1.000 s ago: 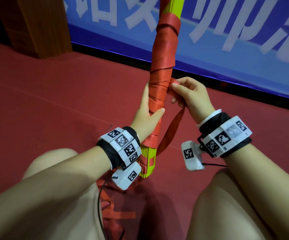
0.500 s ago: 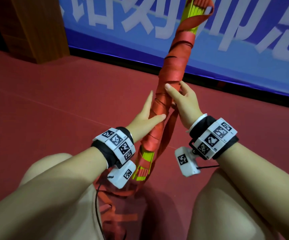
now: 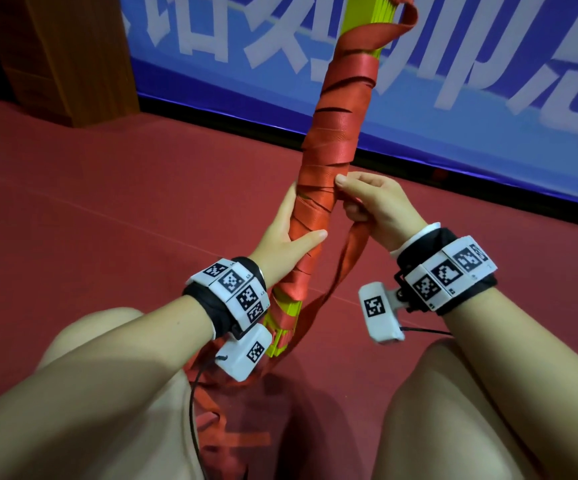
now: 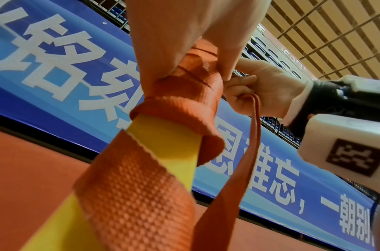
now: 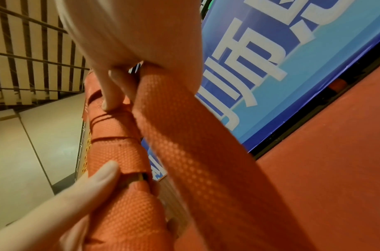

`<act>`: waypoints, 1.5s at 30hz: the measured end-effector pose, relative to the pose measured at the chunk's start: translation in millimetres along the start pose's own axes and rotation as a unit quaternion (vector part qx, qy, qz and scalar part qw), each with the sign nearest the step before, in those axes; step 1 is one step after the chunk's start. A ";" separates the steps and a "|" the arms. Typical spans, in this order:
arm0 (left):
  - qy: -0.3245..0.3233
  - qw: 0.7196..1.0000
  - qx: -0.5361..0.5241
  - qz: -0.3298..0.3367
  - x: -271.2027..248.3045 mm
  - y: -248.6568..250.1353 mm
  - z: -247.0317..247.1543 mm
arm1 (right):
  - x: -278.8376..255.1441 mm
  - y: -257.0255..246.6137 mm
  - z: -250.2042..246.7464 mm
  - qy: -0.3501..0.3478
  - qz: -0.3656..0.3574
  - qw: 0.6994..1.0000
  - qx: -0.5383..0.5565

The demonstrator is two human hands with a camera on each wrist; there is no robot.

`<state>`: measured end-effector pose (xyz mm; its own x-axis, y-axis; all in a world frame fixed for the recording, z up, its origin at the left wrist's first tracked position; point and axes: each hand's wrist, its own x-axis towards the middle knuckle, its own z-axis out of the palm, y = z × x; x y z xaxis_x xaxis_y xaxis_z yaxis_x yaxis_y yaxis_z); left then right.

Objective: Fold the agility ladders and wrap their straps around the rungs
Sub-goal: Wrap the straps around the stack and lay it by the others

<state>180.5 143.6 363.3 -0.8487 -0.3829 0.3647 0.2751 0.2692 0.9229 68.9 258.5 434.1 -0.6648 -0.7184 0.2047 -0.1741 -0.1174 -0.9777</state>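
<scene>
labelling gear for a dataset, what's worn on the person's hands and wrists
Both hands are bare. Each wrist carries a black band topped with white blocks bearing black square code markers, plus a white camera box with its own marker and a thin black cable.

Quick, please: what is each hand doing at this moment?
Left hand: grips the wrapped rungs.
Right hand: fingers curled round the loose strap, thumb pressing the wraps.

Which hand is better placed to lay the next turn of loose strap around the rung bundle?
Right, probably. The right hand already pinches the loose strap beside the wrapped bundle, so it can carry it round. The left hand grips the bundle lower down, steadying it.
</scene>
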 end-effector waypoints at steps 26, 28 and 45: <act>-0.034 0.998 -0.033 -0.029 -1.5 5.5 -1.6 | -4.6 15.3 20.9 0.087 -0.120 0.987 0.054; -0.060 0.995 -0.052 -0.052 -3.4 8.1 -0.4 | -4.9 13.2 22.1 0.070 -0.110 0.987 0.090; 0.023 0.997 0.064 0.023 2.5 12.2 -6.7 | -0.1 4.7 1.2 0.117 -0.049 0.990 -0.066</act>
<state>184.8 140.0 376.3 -0.8145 -0.4061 0.4144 0.2513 0.3967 0.8829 69.0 257.1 429.5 -0.7875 -0.5281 0.3177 -0.3285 -0.0764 -0.9414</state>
